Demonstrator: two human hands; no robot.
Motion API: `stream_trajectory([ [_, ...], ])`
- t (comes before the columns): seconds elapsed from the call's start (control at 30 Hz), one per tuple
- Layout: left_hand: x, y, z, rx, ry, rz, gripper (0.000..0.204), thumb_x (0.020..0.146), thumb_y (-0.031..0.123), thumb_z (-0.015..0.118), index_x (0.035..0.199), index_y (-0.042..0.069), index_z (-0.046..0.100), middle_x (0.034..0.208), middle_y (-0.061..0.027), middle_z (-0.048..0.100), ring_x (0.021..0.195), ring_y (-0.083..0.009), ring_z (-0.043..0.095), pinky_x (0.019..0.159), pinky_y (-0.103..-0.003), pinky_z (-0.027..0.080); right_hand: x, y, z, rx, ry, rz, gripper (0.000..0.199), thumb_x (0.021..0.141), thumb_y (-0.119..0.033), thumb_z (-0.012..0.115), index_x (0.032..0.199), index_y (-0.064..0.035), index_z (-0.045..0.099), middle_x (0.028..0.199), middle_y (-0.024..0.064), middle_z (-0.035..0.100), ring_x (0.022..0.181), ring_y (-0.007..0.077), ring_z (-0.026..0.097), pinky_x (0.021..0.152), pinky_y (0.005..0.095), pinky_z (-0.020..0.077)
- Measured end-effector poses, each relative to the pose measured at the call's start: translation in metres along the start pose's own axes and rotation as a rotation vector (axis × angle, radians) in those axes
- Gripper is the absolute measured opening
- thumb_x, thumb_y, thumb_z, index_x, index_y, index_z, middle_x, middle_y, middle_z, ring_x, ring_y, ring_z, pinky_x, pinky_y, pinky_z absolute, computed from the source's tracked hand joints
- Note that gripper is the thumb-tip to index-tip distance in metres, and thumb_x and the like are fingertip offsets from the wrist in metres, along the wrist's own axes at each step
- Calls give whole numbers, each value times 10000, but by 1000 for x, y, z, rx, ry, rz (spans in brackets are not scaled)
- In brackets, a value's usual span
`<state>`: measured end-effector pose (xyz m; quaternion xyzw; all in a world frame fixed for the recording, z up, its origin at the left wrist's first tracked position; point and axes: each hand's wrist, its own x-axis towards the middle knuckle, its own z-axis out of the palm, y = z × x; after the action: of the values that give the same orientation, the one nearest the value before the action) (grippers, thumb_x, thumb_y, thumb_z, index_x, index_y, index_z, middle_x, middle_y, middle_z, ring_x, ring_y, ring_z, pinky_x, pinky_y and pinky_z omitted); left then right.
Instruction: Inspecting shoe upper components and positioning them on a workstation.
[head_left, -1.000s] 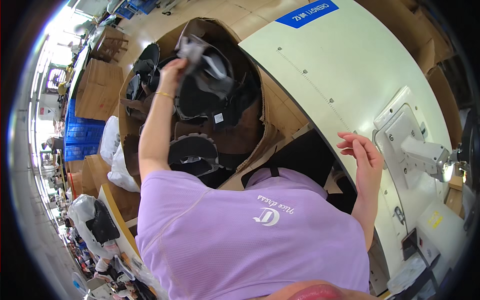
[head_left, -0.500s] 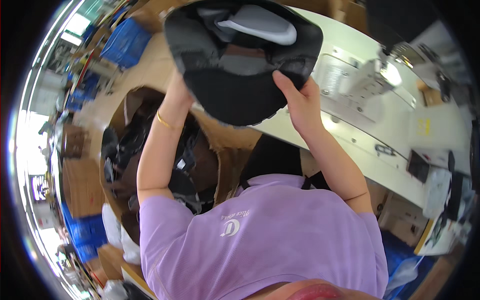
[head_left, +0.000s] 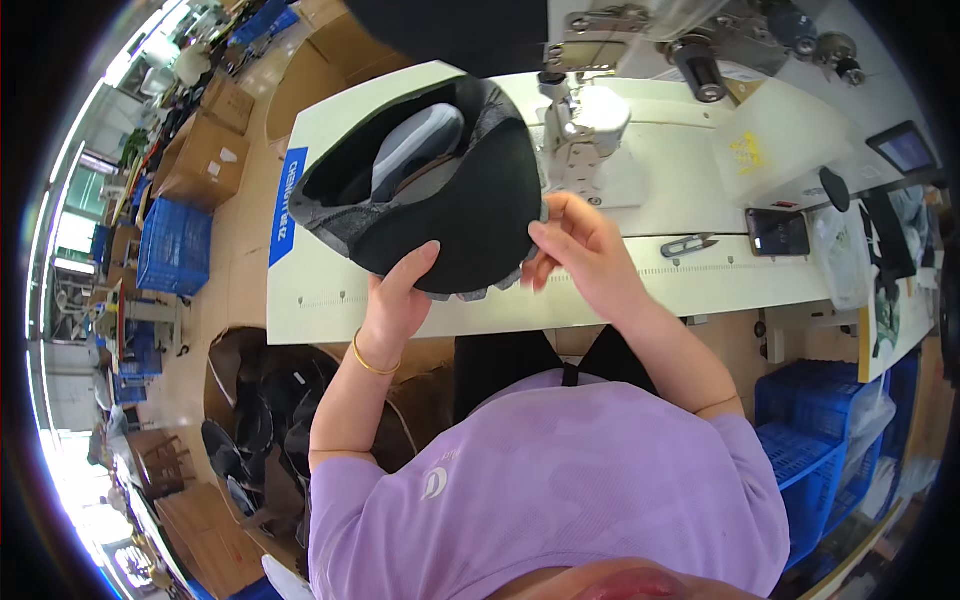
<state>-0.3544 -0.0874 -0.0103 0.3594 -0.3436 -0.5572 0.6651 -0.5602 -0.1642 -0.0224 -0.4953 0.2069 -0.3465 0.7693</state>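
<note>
Above the white table [head_left: 480,320], black curved piece [head_left: 485,205] runs crosswise, leftward from right hand [head_left: 592,260] pinching its side edge, left hand [head_left: 398,300] clasping near edge.

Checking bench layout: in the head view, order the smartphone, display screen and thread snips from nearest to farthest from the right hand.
1. Thread snips: right of the right hand.
2. Smartphone: right of the snips.
3. Display screen: far right, beyond the smartphone.
</note>
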Motion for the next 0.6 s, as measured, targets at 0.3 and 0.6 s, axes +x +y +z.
stream_trajectory([
  [0.3,28,3,12,108,-110,41,306,842,-15,488,1141,-47,545,1103,-144,615,1023,-236,607,906,-338,482,-16,-7,7,157,148,-123,149,962,-136,471,1016,3,475,782,113,608,635,212,650,564,295,523],
  [0.6,38,11,33,92,-32,25,247,811,-39,522,1049,-42,588,1010,-131,645,922,-206,636,827,-308,507,-12,-9,0,214,141,-113,149,960,-143,480,974,5,468,781,114,616,659,198,655,579,281,524],
])
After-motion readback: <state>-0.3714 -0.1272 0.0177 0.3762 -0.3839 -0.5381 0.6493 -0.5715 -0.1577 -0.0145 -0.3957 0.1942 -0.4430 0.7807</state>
